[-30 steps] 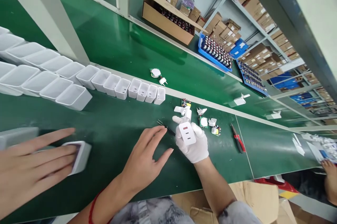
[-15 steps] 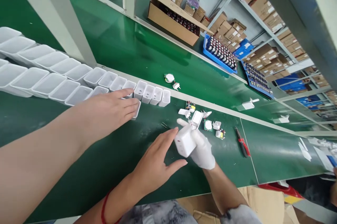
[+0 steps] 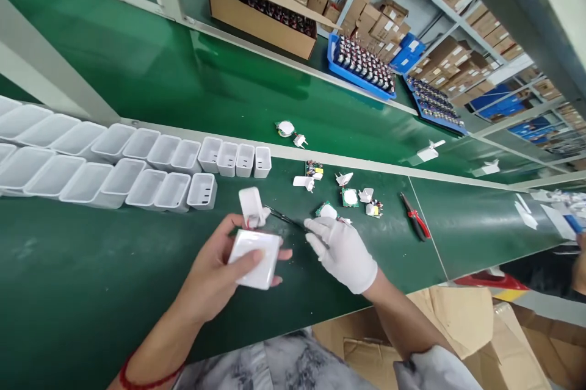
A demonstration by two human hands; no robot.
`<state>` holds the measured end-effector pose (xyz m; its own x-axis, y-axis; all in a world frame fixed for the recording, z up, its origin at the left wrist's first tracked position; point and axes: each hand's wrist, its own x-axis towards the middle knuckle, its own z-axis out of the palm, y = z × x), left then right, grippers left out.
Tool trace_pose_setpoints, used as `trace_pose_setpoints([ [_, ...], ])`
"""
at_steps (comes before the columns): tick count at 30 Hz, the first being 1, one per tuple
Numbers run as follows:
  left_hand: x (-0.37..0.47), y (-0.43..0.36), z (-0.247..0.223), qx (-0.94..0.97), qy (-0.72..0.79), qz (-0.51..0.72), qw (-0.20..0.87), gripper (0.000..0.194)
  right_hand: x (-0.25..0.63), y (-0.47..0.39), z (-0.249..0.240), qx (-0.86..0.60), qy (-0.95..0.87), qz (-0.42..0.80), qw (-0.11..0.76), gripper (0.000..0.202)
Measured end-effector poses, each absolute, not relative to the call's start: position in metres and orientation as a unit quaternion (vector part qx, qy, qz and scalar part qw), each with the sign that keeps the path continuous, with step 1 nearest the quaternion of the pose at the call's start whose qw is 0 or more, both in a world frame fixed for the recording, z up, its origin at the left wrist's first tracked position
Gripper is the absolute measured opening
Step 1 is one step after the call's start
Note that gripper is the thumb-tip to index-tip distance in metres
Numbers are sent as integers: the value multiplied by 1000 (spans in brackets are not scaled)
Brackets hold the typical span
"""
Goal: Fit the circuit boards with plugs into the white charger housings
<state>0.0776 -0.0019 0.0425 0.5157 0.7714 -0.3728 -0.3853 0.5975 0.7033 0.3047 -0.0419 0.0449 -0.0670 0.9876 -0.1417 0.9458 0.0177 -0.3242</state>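
Observation:
My bare left hand [image 3: 215,280], with a red cord at the wrist, grips a white charger housing [image 3: 256,259], thumb flat on its face. At the housing's far edge sticks out a smaller white plug piece [image 3: 251,204], apparently joined to it by a short red wire. My right hand [image 3: 341,252], in a white glove, has its fingertips closed at the near end of dark tweezers [image 3: 286,217], just above the bench. Beyond that hand lie a round-padded circuit board [image 3: 327,211], another green board [image 3: 350,196] and small white plug parts [image 3: 304,182].
Rows of open white housings [image 3: 149,185] line the left of the green bench [image 3: 114,268]. Red-handled pliers [image 3: 415,217] lie to the right. Behind a raised ledge stand a blue tray of parts [image 3: 361,66] and a cardboard box [image 3: 260,18]. Another person's arm [image 3: 579,268] shows far right.
The white housing has passed from my gloved right hand to my left. My right hand has moved to the tweezers. Another person's arm over the housings at left is gone.

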Motion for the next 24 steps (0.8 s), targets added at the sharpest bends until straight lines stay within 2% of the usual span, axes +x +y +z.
trace_pose_setpoints([
  [3,76,13,53,265,340,413,802,26,296,-30,23,-651,-742,158,-25,42],
  [8,81,28,62,214,352,487,770,15,297,-14,9,-625,-755,198,6,31],
  [10,81,30,67,191,360,502,763,16,303,-15,18,-619,-748,233,51,26],
  [14,84,34,78,157,393,510,749,25,300,-29,52,-565,-630,428,318,14],
  [16,88,34,82,144,413,513,739,27,289,-37,69,-484,-594,502,401,9],
  [20,97,31,84,143,421,535,719,29,264,-41,84,-366,-578,585,436,9],
  [22,99,28,83,153,418,559,700,30,260,-39,82,-369,-573,584,441,14],
  [24,98,27,81,167,415,584,677,30,259,-37,78,-409,-609,544,408,20],
])
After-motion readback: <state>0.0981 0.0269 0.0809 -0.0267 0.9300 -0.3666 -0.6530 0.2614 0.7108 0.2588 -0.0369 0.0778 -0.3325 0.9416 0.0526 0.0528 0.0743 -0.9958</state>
